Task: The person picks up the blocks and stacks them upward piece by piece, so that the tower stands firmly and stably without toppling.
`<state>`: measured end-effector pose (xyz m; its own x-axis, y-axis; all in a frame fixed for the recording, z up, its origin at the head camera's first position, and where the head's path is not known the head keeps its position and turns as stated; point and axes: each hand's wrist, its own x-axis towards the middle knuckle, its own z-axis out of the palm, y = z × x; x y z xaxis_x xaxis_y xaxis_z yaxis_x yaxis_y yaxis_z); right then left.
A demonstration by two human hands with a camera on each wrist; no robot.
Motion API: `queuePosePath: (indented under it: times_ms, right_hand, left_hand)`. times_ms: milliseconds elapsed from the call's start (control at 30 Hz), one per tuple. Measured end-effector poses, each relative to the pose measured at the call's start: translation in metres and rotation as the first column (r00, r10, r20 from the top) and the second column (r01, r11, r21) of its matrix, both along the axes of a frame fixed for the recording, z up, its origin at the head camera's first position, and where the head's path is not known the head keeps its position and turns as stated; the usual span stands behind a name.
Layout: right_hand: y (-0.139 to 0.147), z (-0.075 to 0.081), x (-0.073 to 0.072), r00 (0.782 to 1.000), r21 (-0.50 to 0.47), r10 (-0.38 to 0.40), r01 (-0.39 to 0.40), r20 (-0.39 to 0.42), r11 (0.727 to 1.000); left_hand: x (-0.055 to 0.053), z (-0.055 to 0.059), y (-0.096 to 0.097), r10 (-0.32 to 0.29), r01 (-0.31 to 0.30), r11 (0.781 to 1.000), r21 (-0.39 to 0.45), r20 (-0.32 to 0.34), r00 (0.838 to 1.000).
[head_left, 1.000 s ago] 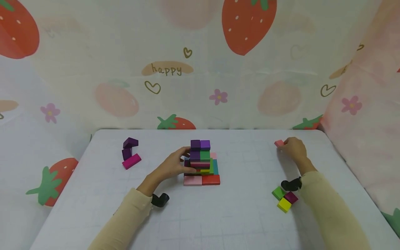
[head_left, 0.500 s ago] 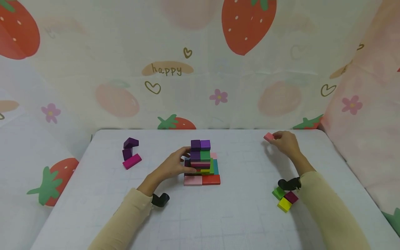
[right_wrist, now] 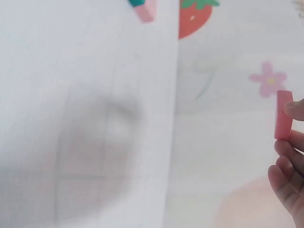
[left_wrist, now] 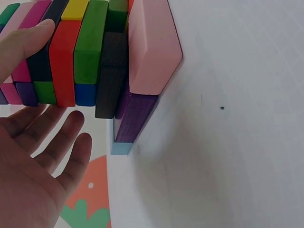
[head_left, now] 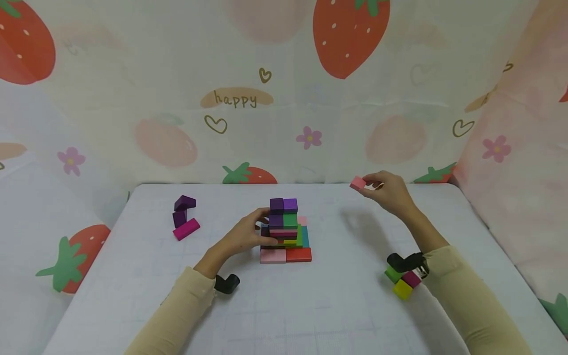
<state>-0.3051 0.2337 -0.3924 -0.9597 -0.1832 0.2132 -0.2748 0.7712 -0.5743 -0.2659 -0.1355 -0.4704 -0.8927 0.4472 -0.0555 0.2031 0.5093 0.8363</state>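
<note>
Right hand lifts a small pink block while the left steadies the coloured stack.

The right hand [head_left: 390,193] pinches a small pink wooden block [head_left: 357,183] between thumb and fingertips, raised in the air above the far right part of the white table [head_left: 133,296]; the wrist view shows the block [right_wrist: 283,115] held by its narrow faces. The left hand [head_left: 241,236] rests with relaxed, nearly straight fingers against the left side of the stack of coloured wooden blocks [head_left: 286,229] at the table's middle, gripping nothing. The pink block looks light, stiff and smooth-painted, so it could slip; holding it across opposite flat faces seems soundest. Near the right edge lie green, magenta and yellow cubes [head_left: 403,282]; toward the far left corner lie purple and magenta blocks [head_left: 184,217].
</note>
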Motion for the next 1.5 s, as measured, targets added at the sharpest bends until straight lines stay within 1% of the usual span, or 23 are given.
queuePosePath:
  times_ms: [200,333,567,733,833,933,1000,1067,1200,1300,1400,1500]
  right_hand:
    - [-0.025,0.018,0.007,0.995,-0.022,0.074,-0.075,-0.065,0.997]
    - [-0.043,0.03,0.013,0.986,-0.037,0.136,-0.14,-0.093,0.989]
    - [-0.077,0.047,0.026,0.961,-0.011,0.243,-0.246,-0.134,0.969]
    - [-0.101,0.053,0.035,0.934,0.045,0.323,-0.32,-0.15,0.946]
    - [-0.115,0.052,0.041,0.909,0.097,0.388,-0.377,-0.15,0.921]
    - [-0.129,0.047,0.046,0.885,0.158,0.447,-0.427,-0.129,0.89]
    - [-0.138,0.043,0.049,0.873,0.204,0.475,-0.447,-0.111,0.871]
    - [-0.145,0.038,0.051,0.866,0.248,0.491,-0.456,-0.097,0.854]
    - [-0.155,0.03,0.055,0.864,0.31,0.499,-0.457,-0.069,0.834]
    - [-0.158,0.025,0.057,0.867,0.346,0.495,-0.445,-0.068,0.826]
    - [-0.159,0.02,0.058,0.863,0.37,0.495,-0.43,-0.098,0.823]
    - [-0.159,0.018,0.058,0.86,0.371,0.496,-0.423,-0.124,0.827]
  left_hand:
    - [-0.002,-0.001,-0.001,0.0,0.0,1.0,0.0,-0.006,1.0]
    - [-0.001,-0.001,-0.002,-0.002,0.002,1.0,0.001,-0.012,1.0]
    - [0.0,-0.001,-0.002,-0.006,0.006,1.0,0.011,-0.001,1.0]
    - [-0.001,-0.001,-0.002,-0.002,0.001,1.0,0.012,0.002,1.0]
    - [-0.001,-0.002,-0.002,0.002,-0.002,1.0,0.013,0.003,1.0]
    - [-0.001,-0.003,-0.003,-0.003,0.003,1.0,0.011,-0.001,1.0]
    - [-0.001,-0.003,-0.003,-0.003,0.003,1.0,0.007,-0.006,1.0]
    - [-0.001,-0.002,-0.003,-0.002,0.002,1.0,0.003,-0.011,1.0]
    - [0.0,-0.002,-0.003,-0.001,0.001,1.0,-0.008,-0.019,1.0]
    - [0.0,-0.002,-0.002,-0.004,0.004,1.0,-0.01,-0.018,1.0]
    - [0.0,-0.001,-0.002,-0.007,0.006,1.0,-0.006,-0.018,1.0]
    - [0.0,-0.001,-0.002,-0.012,0.012,1.0,-0.004,-0.025,1.0]
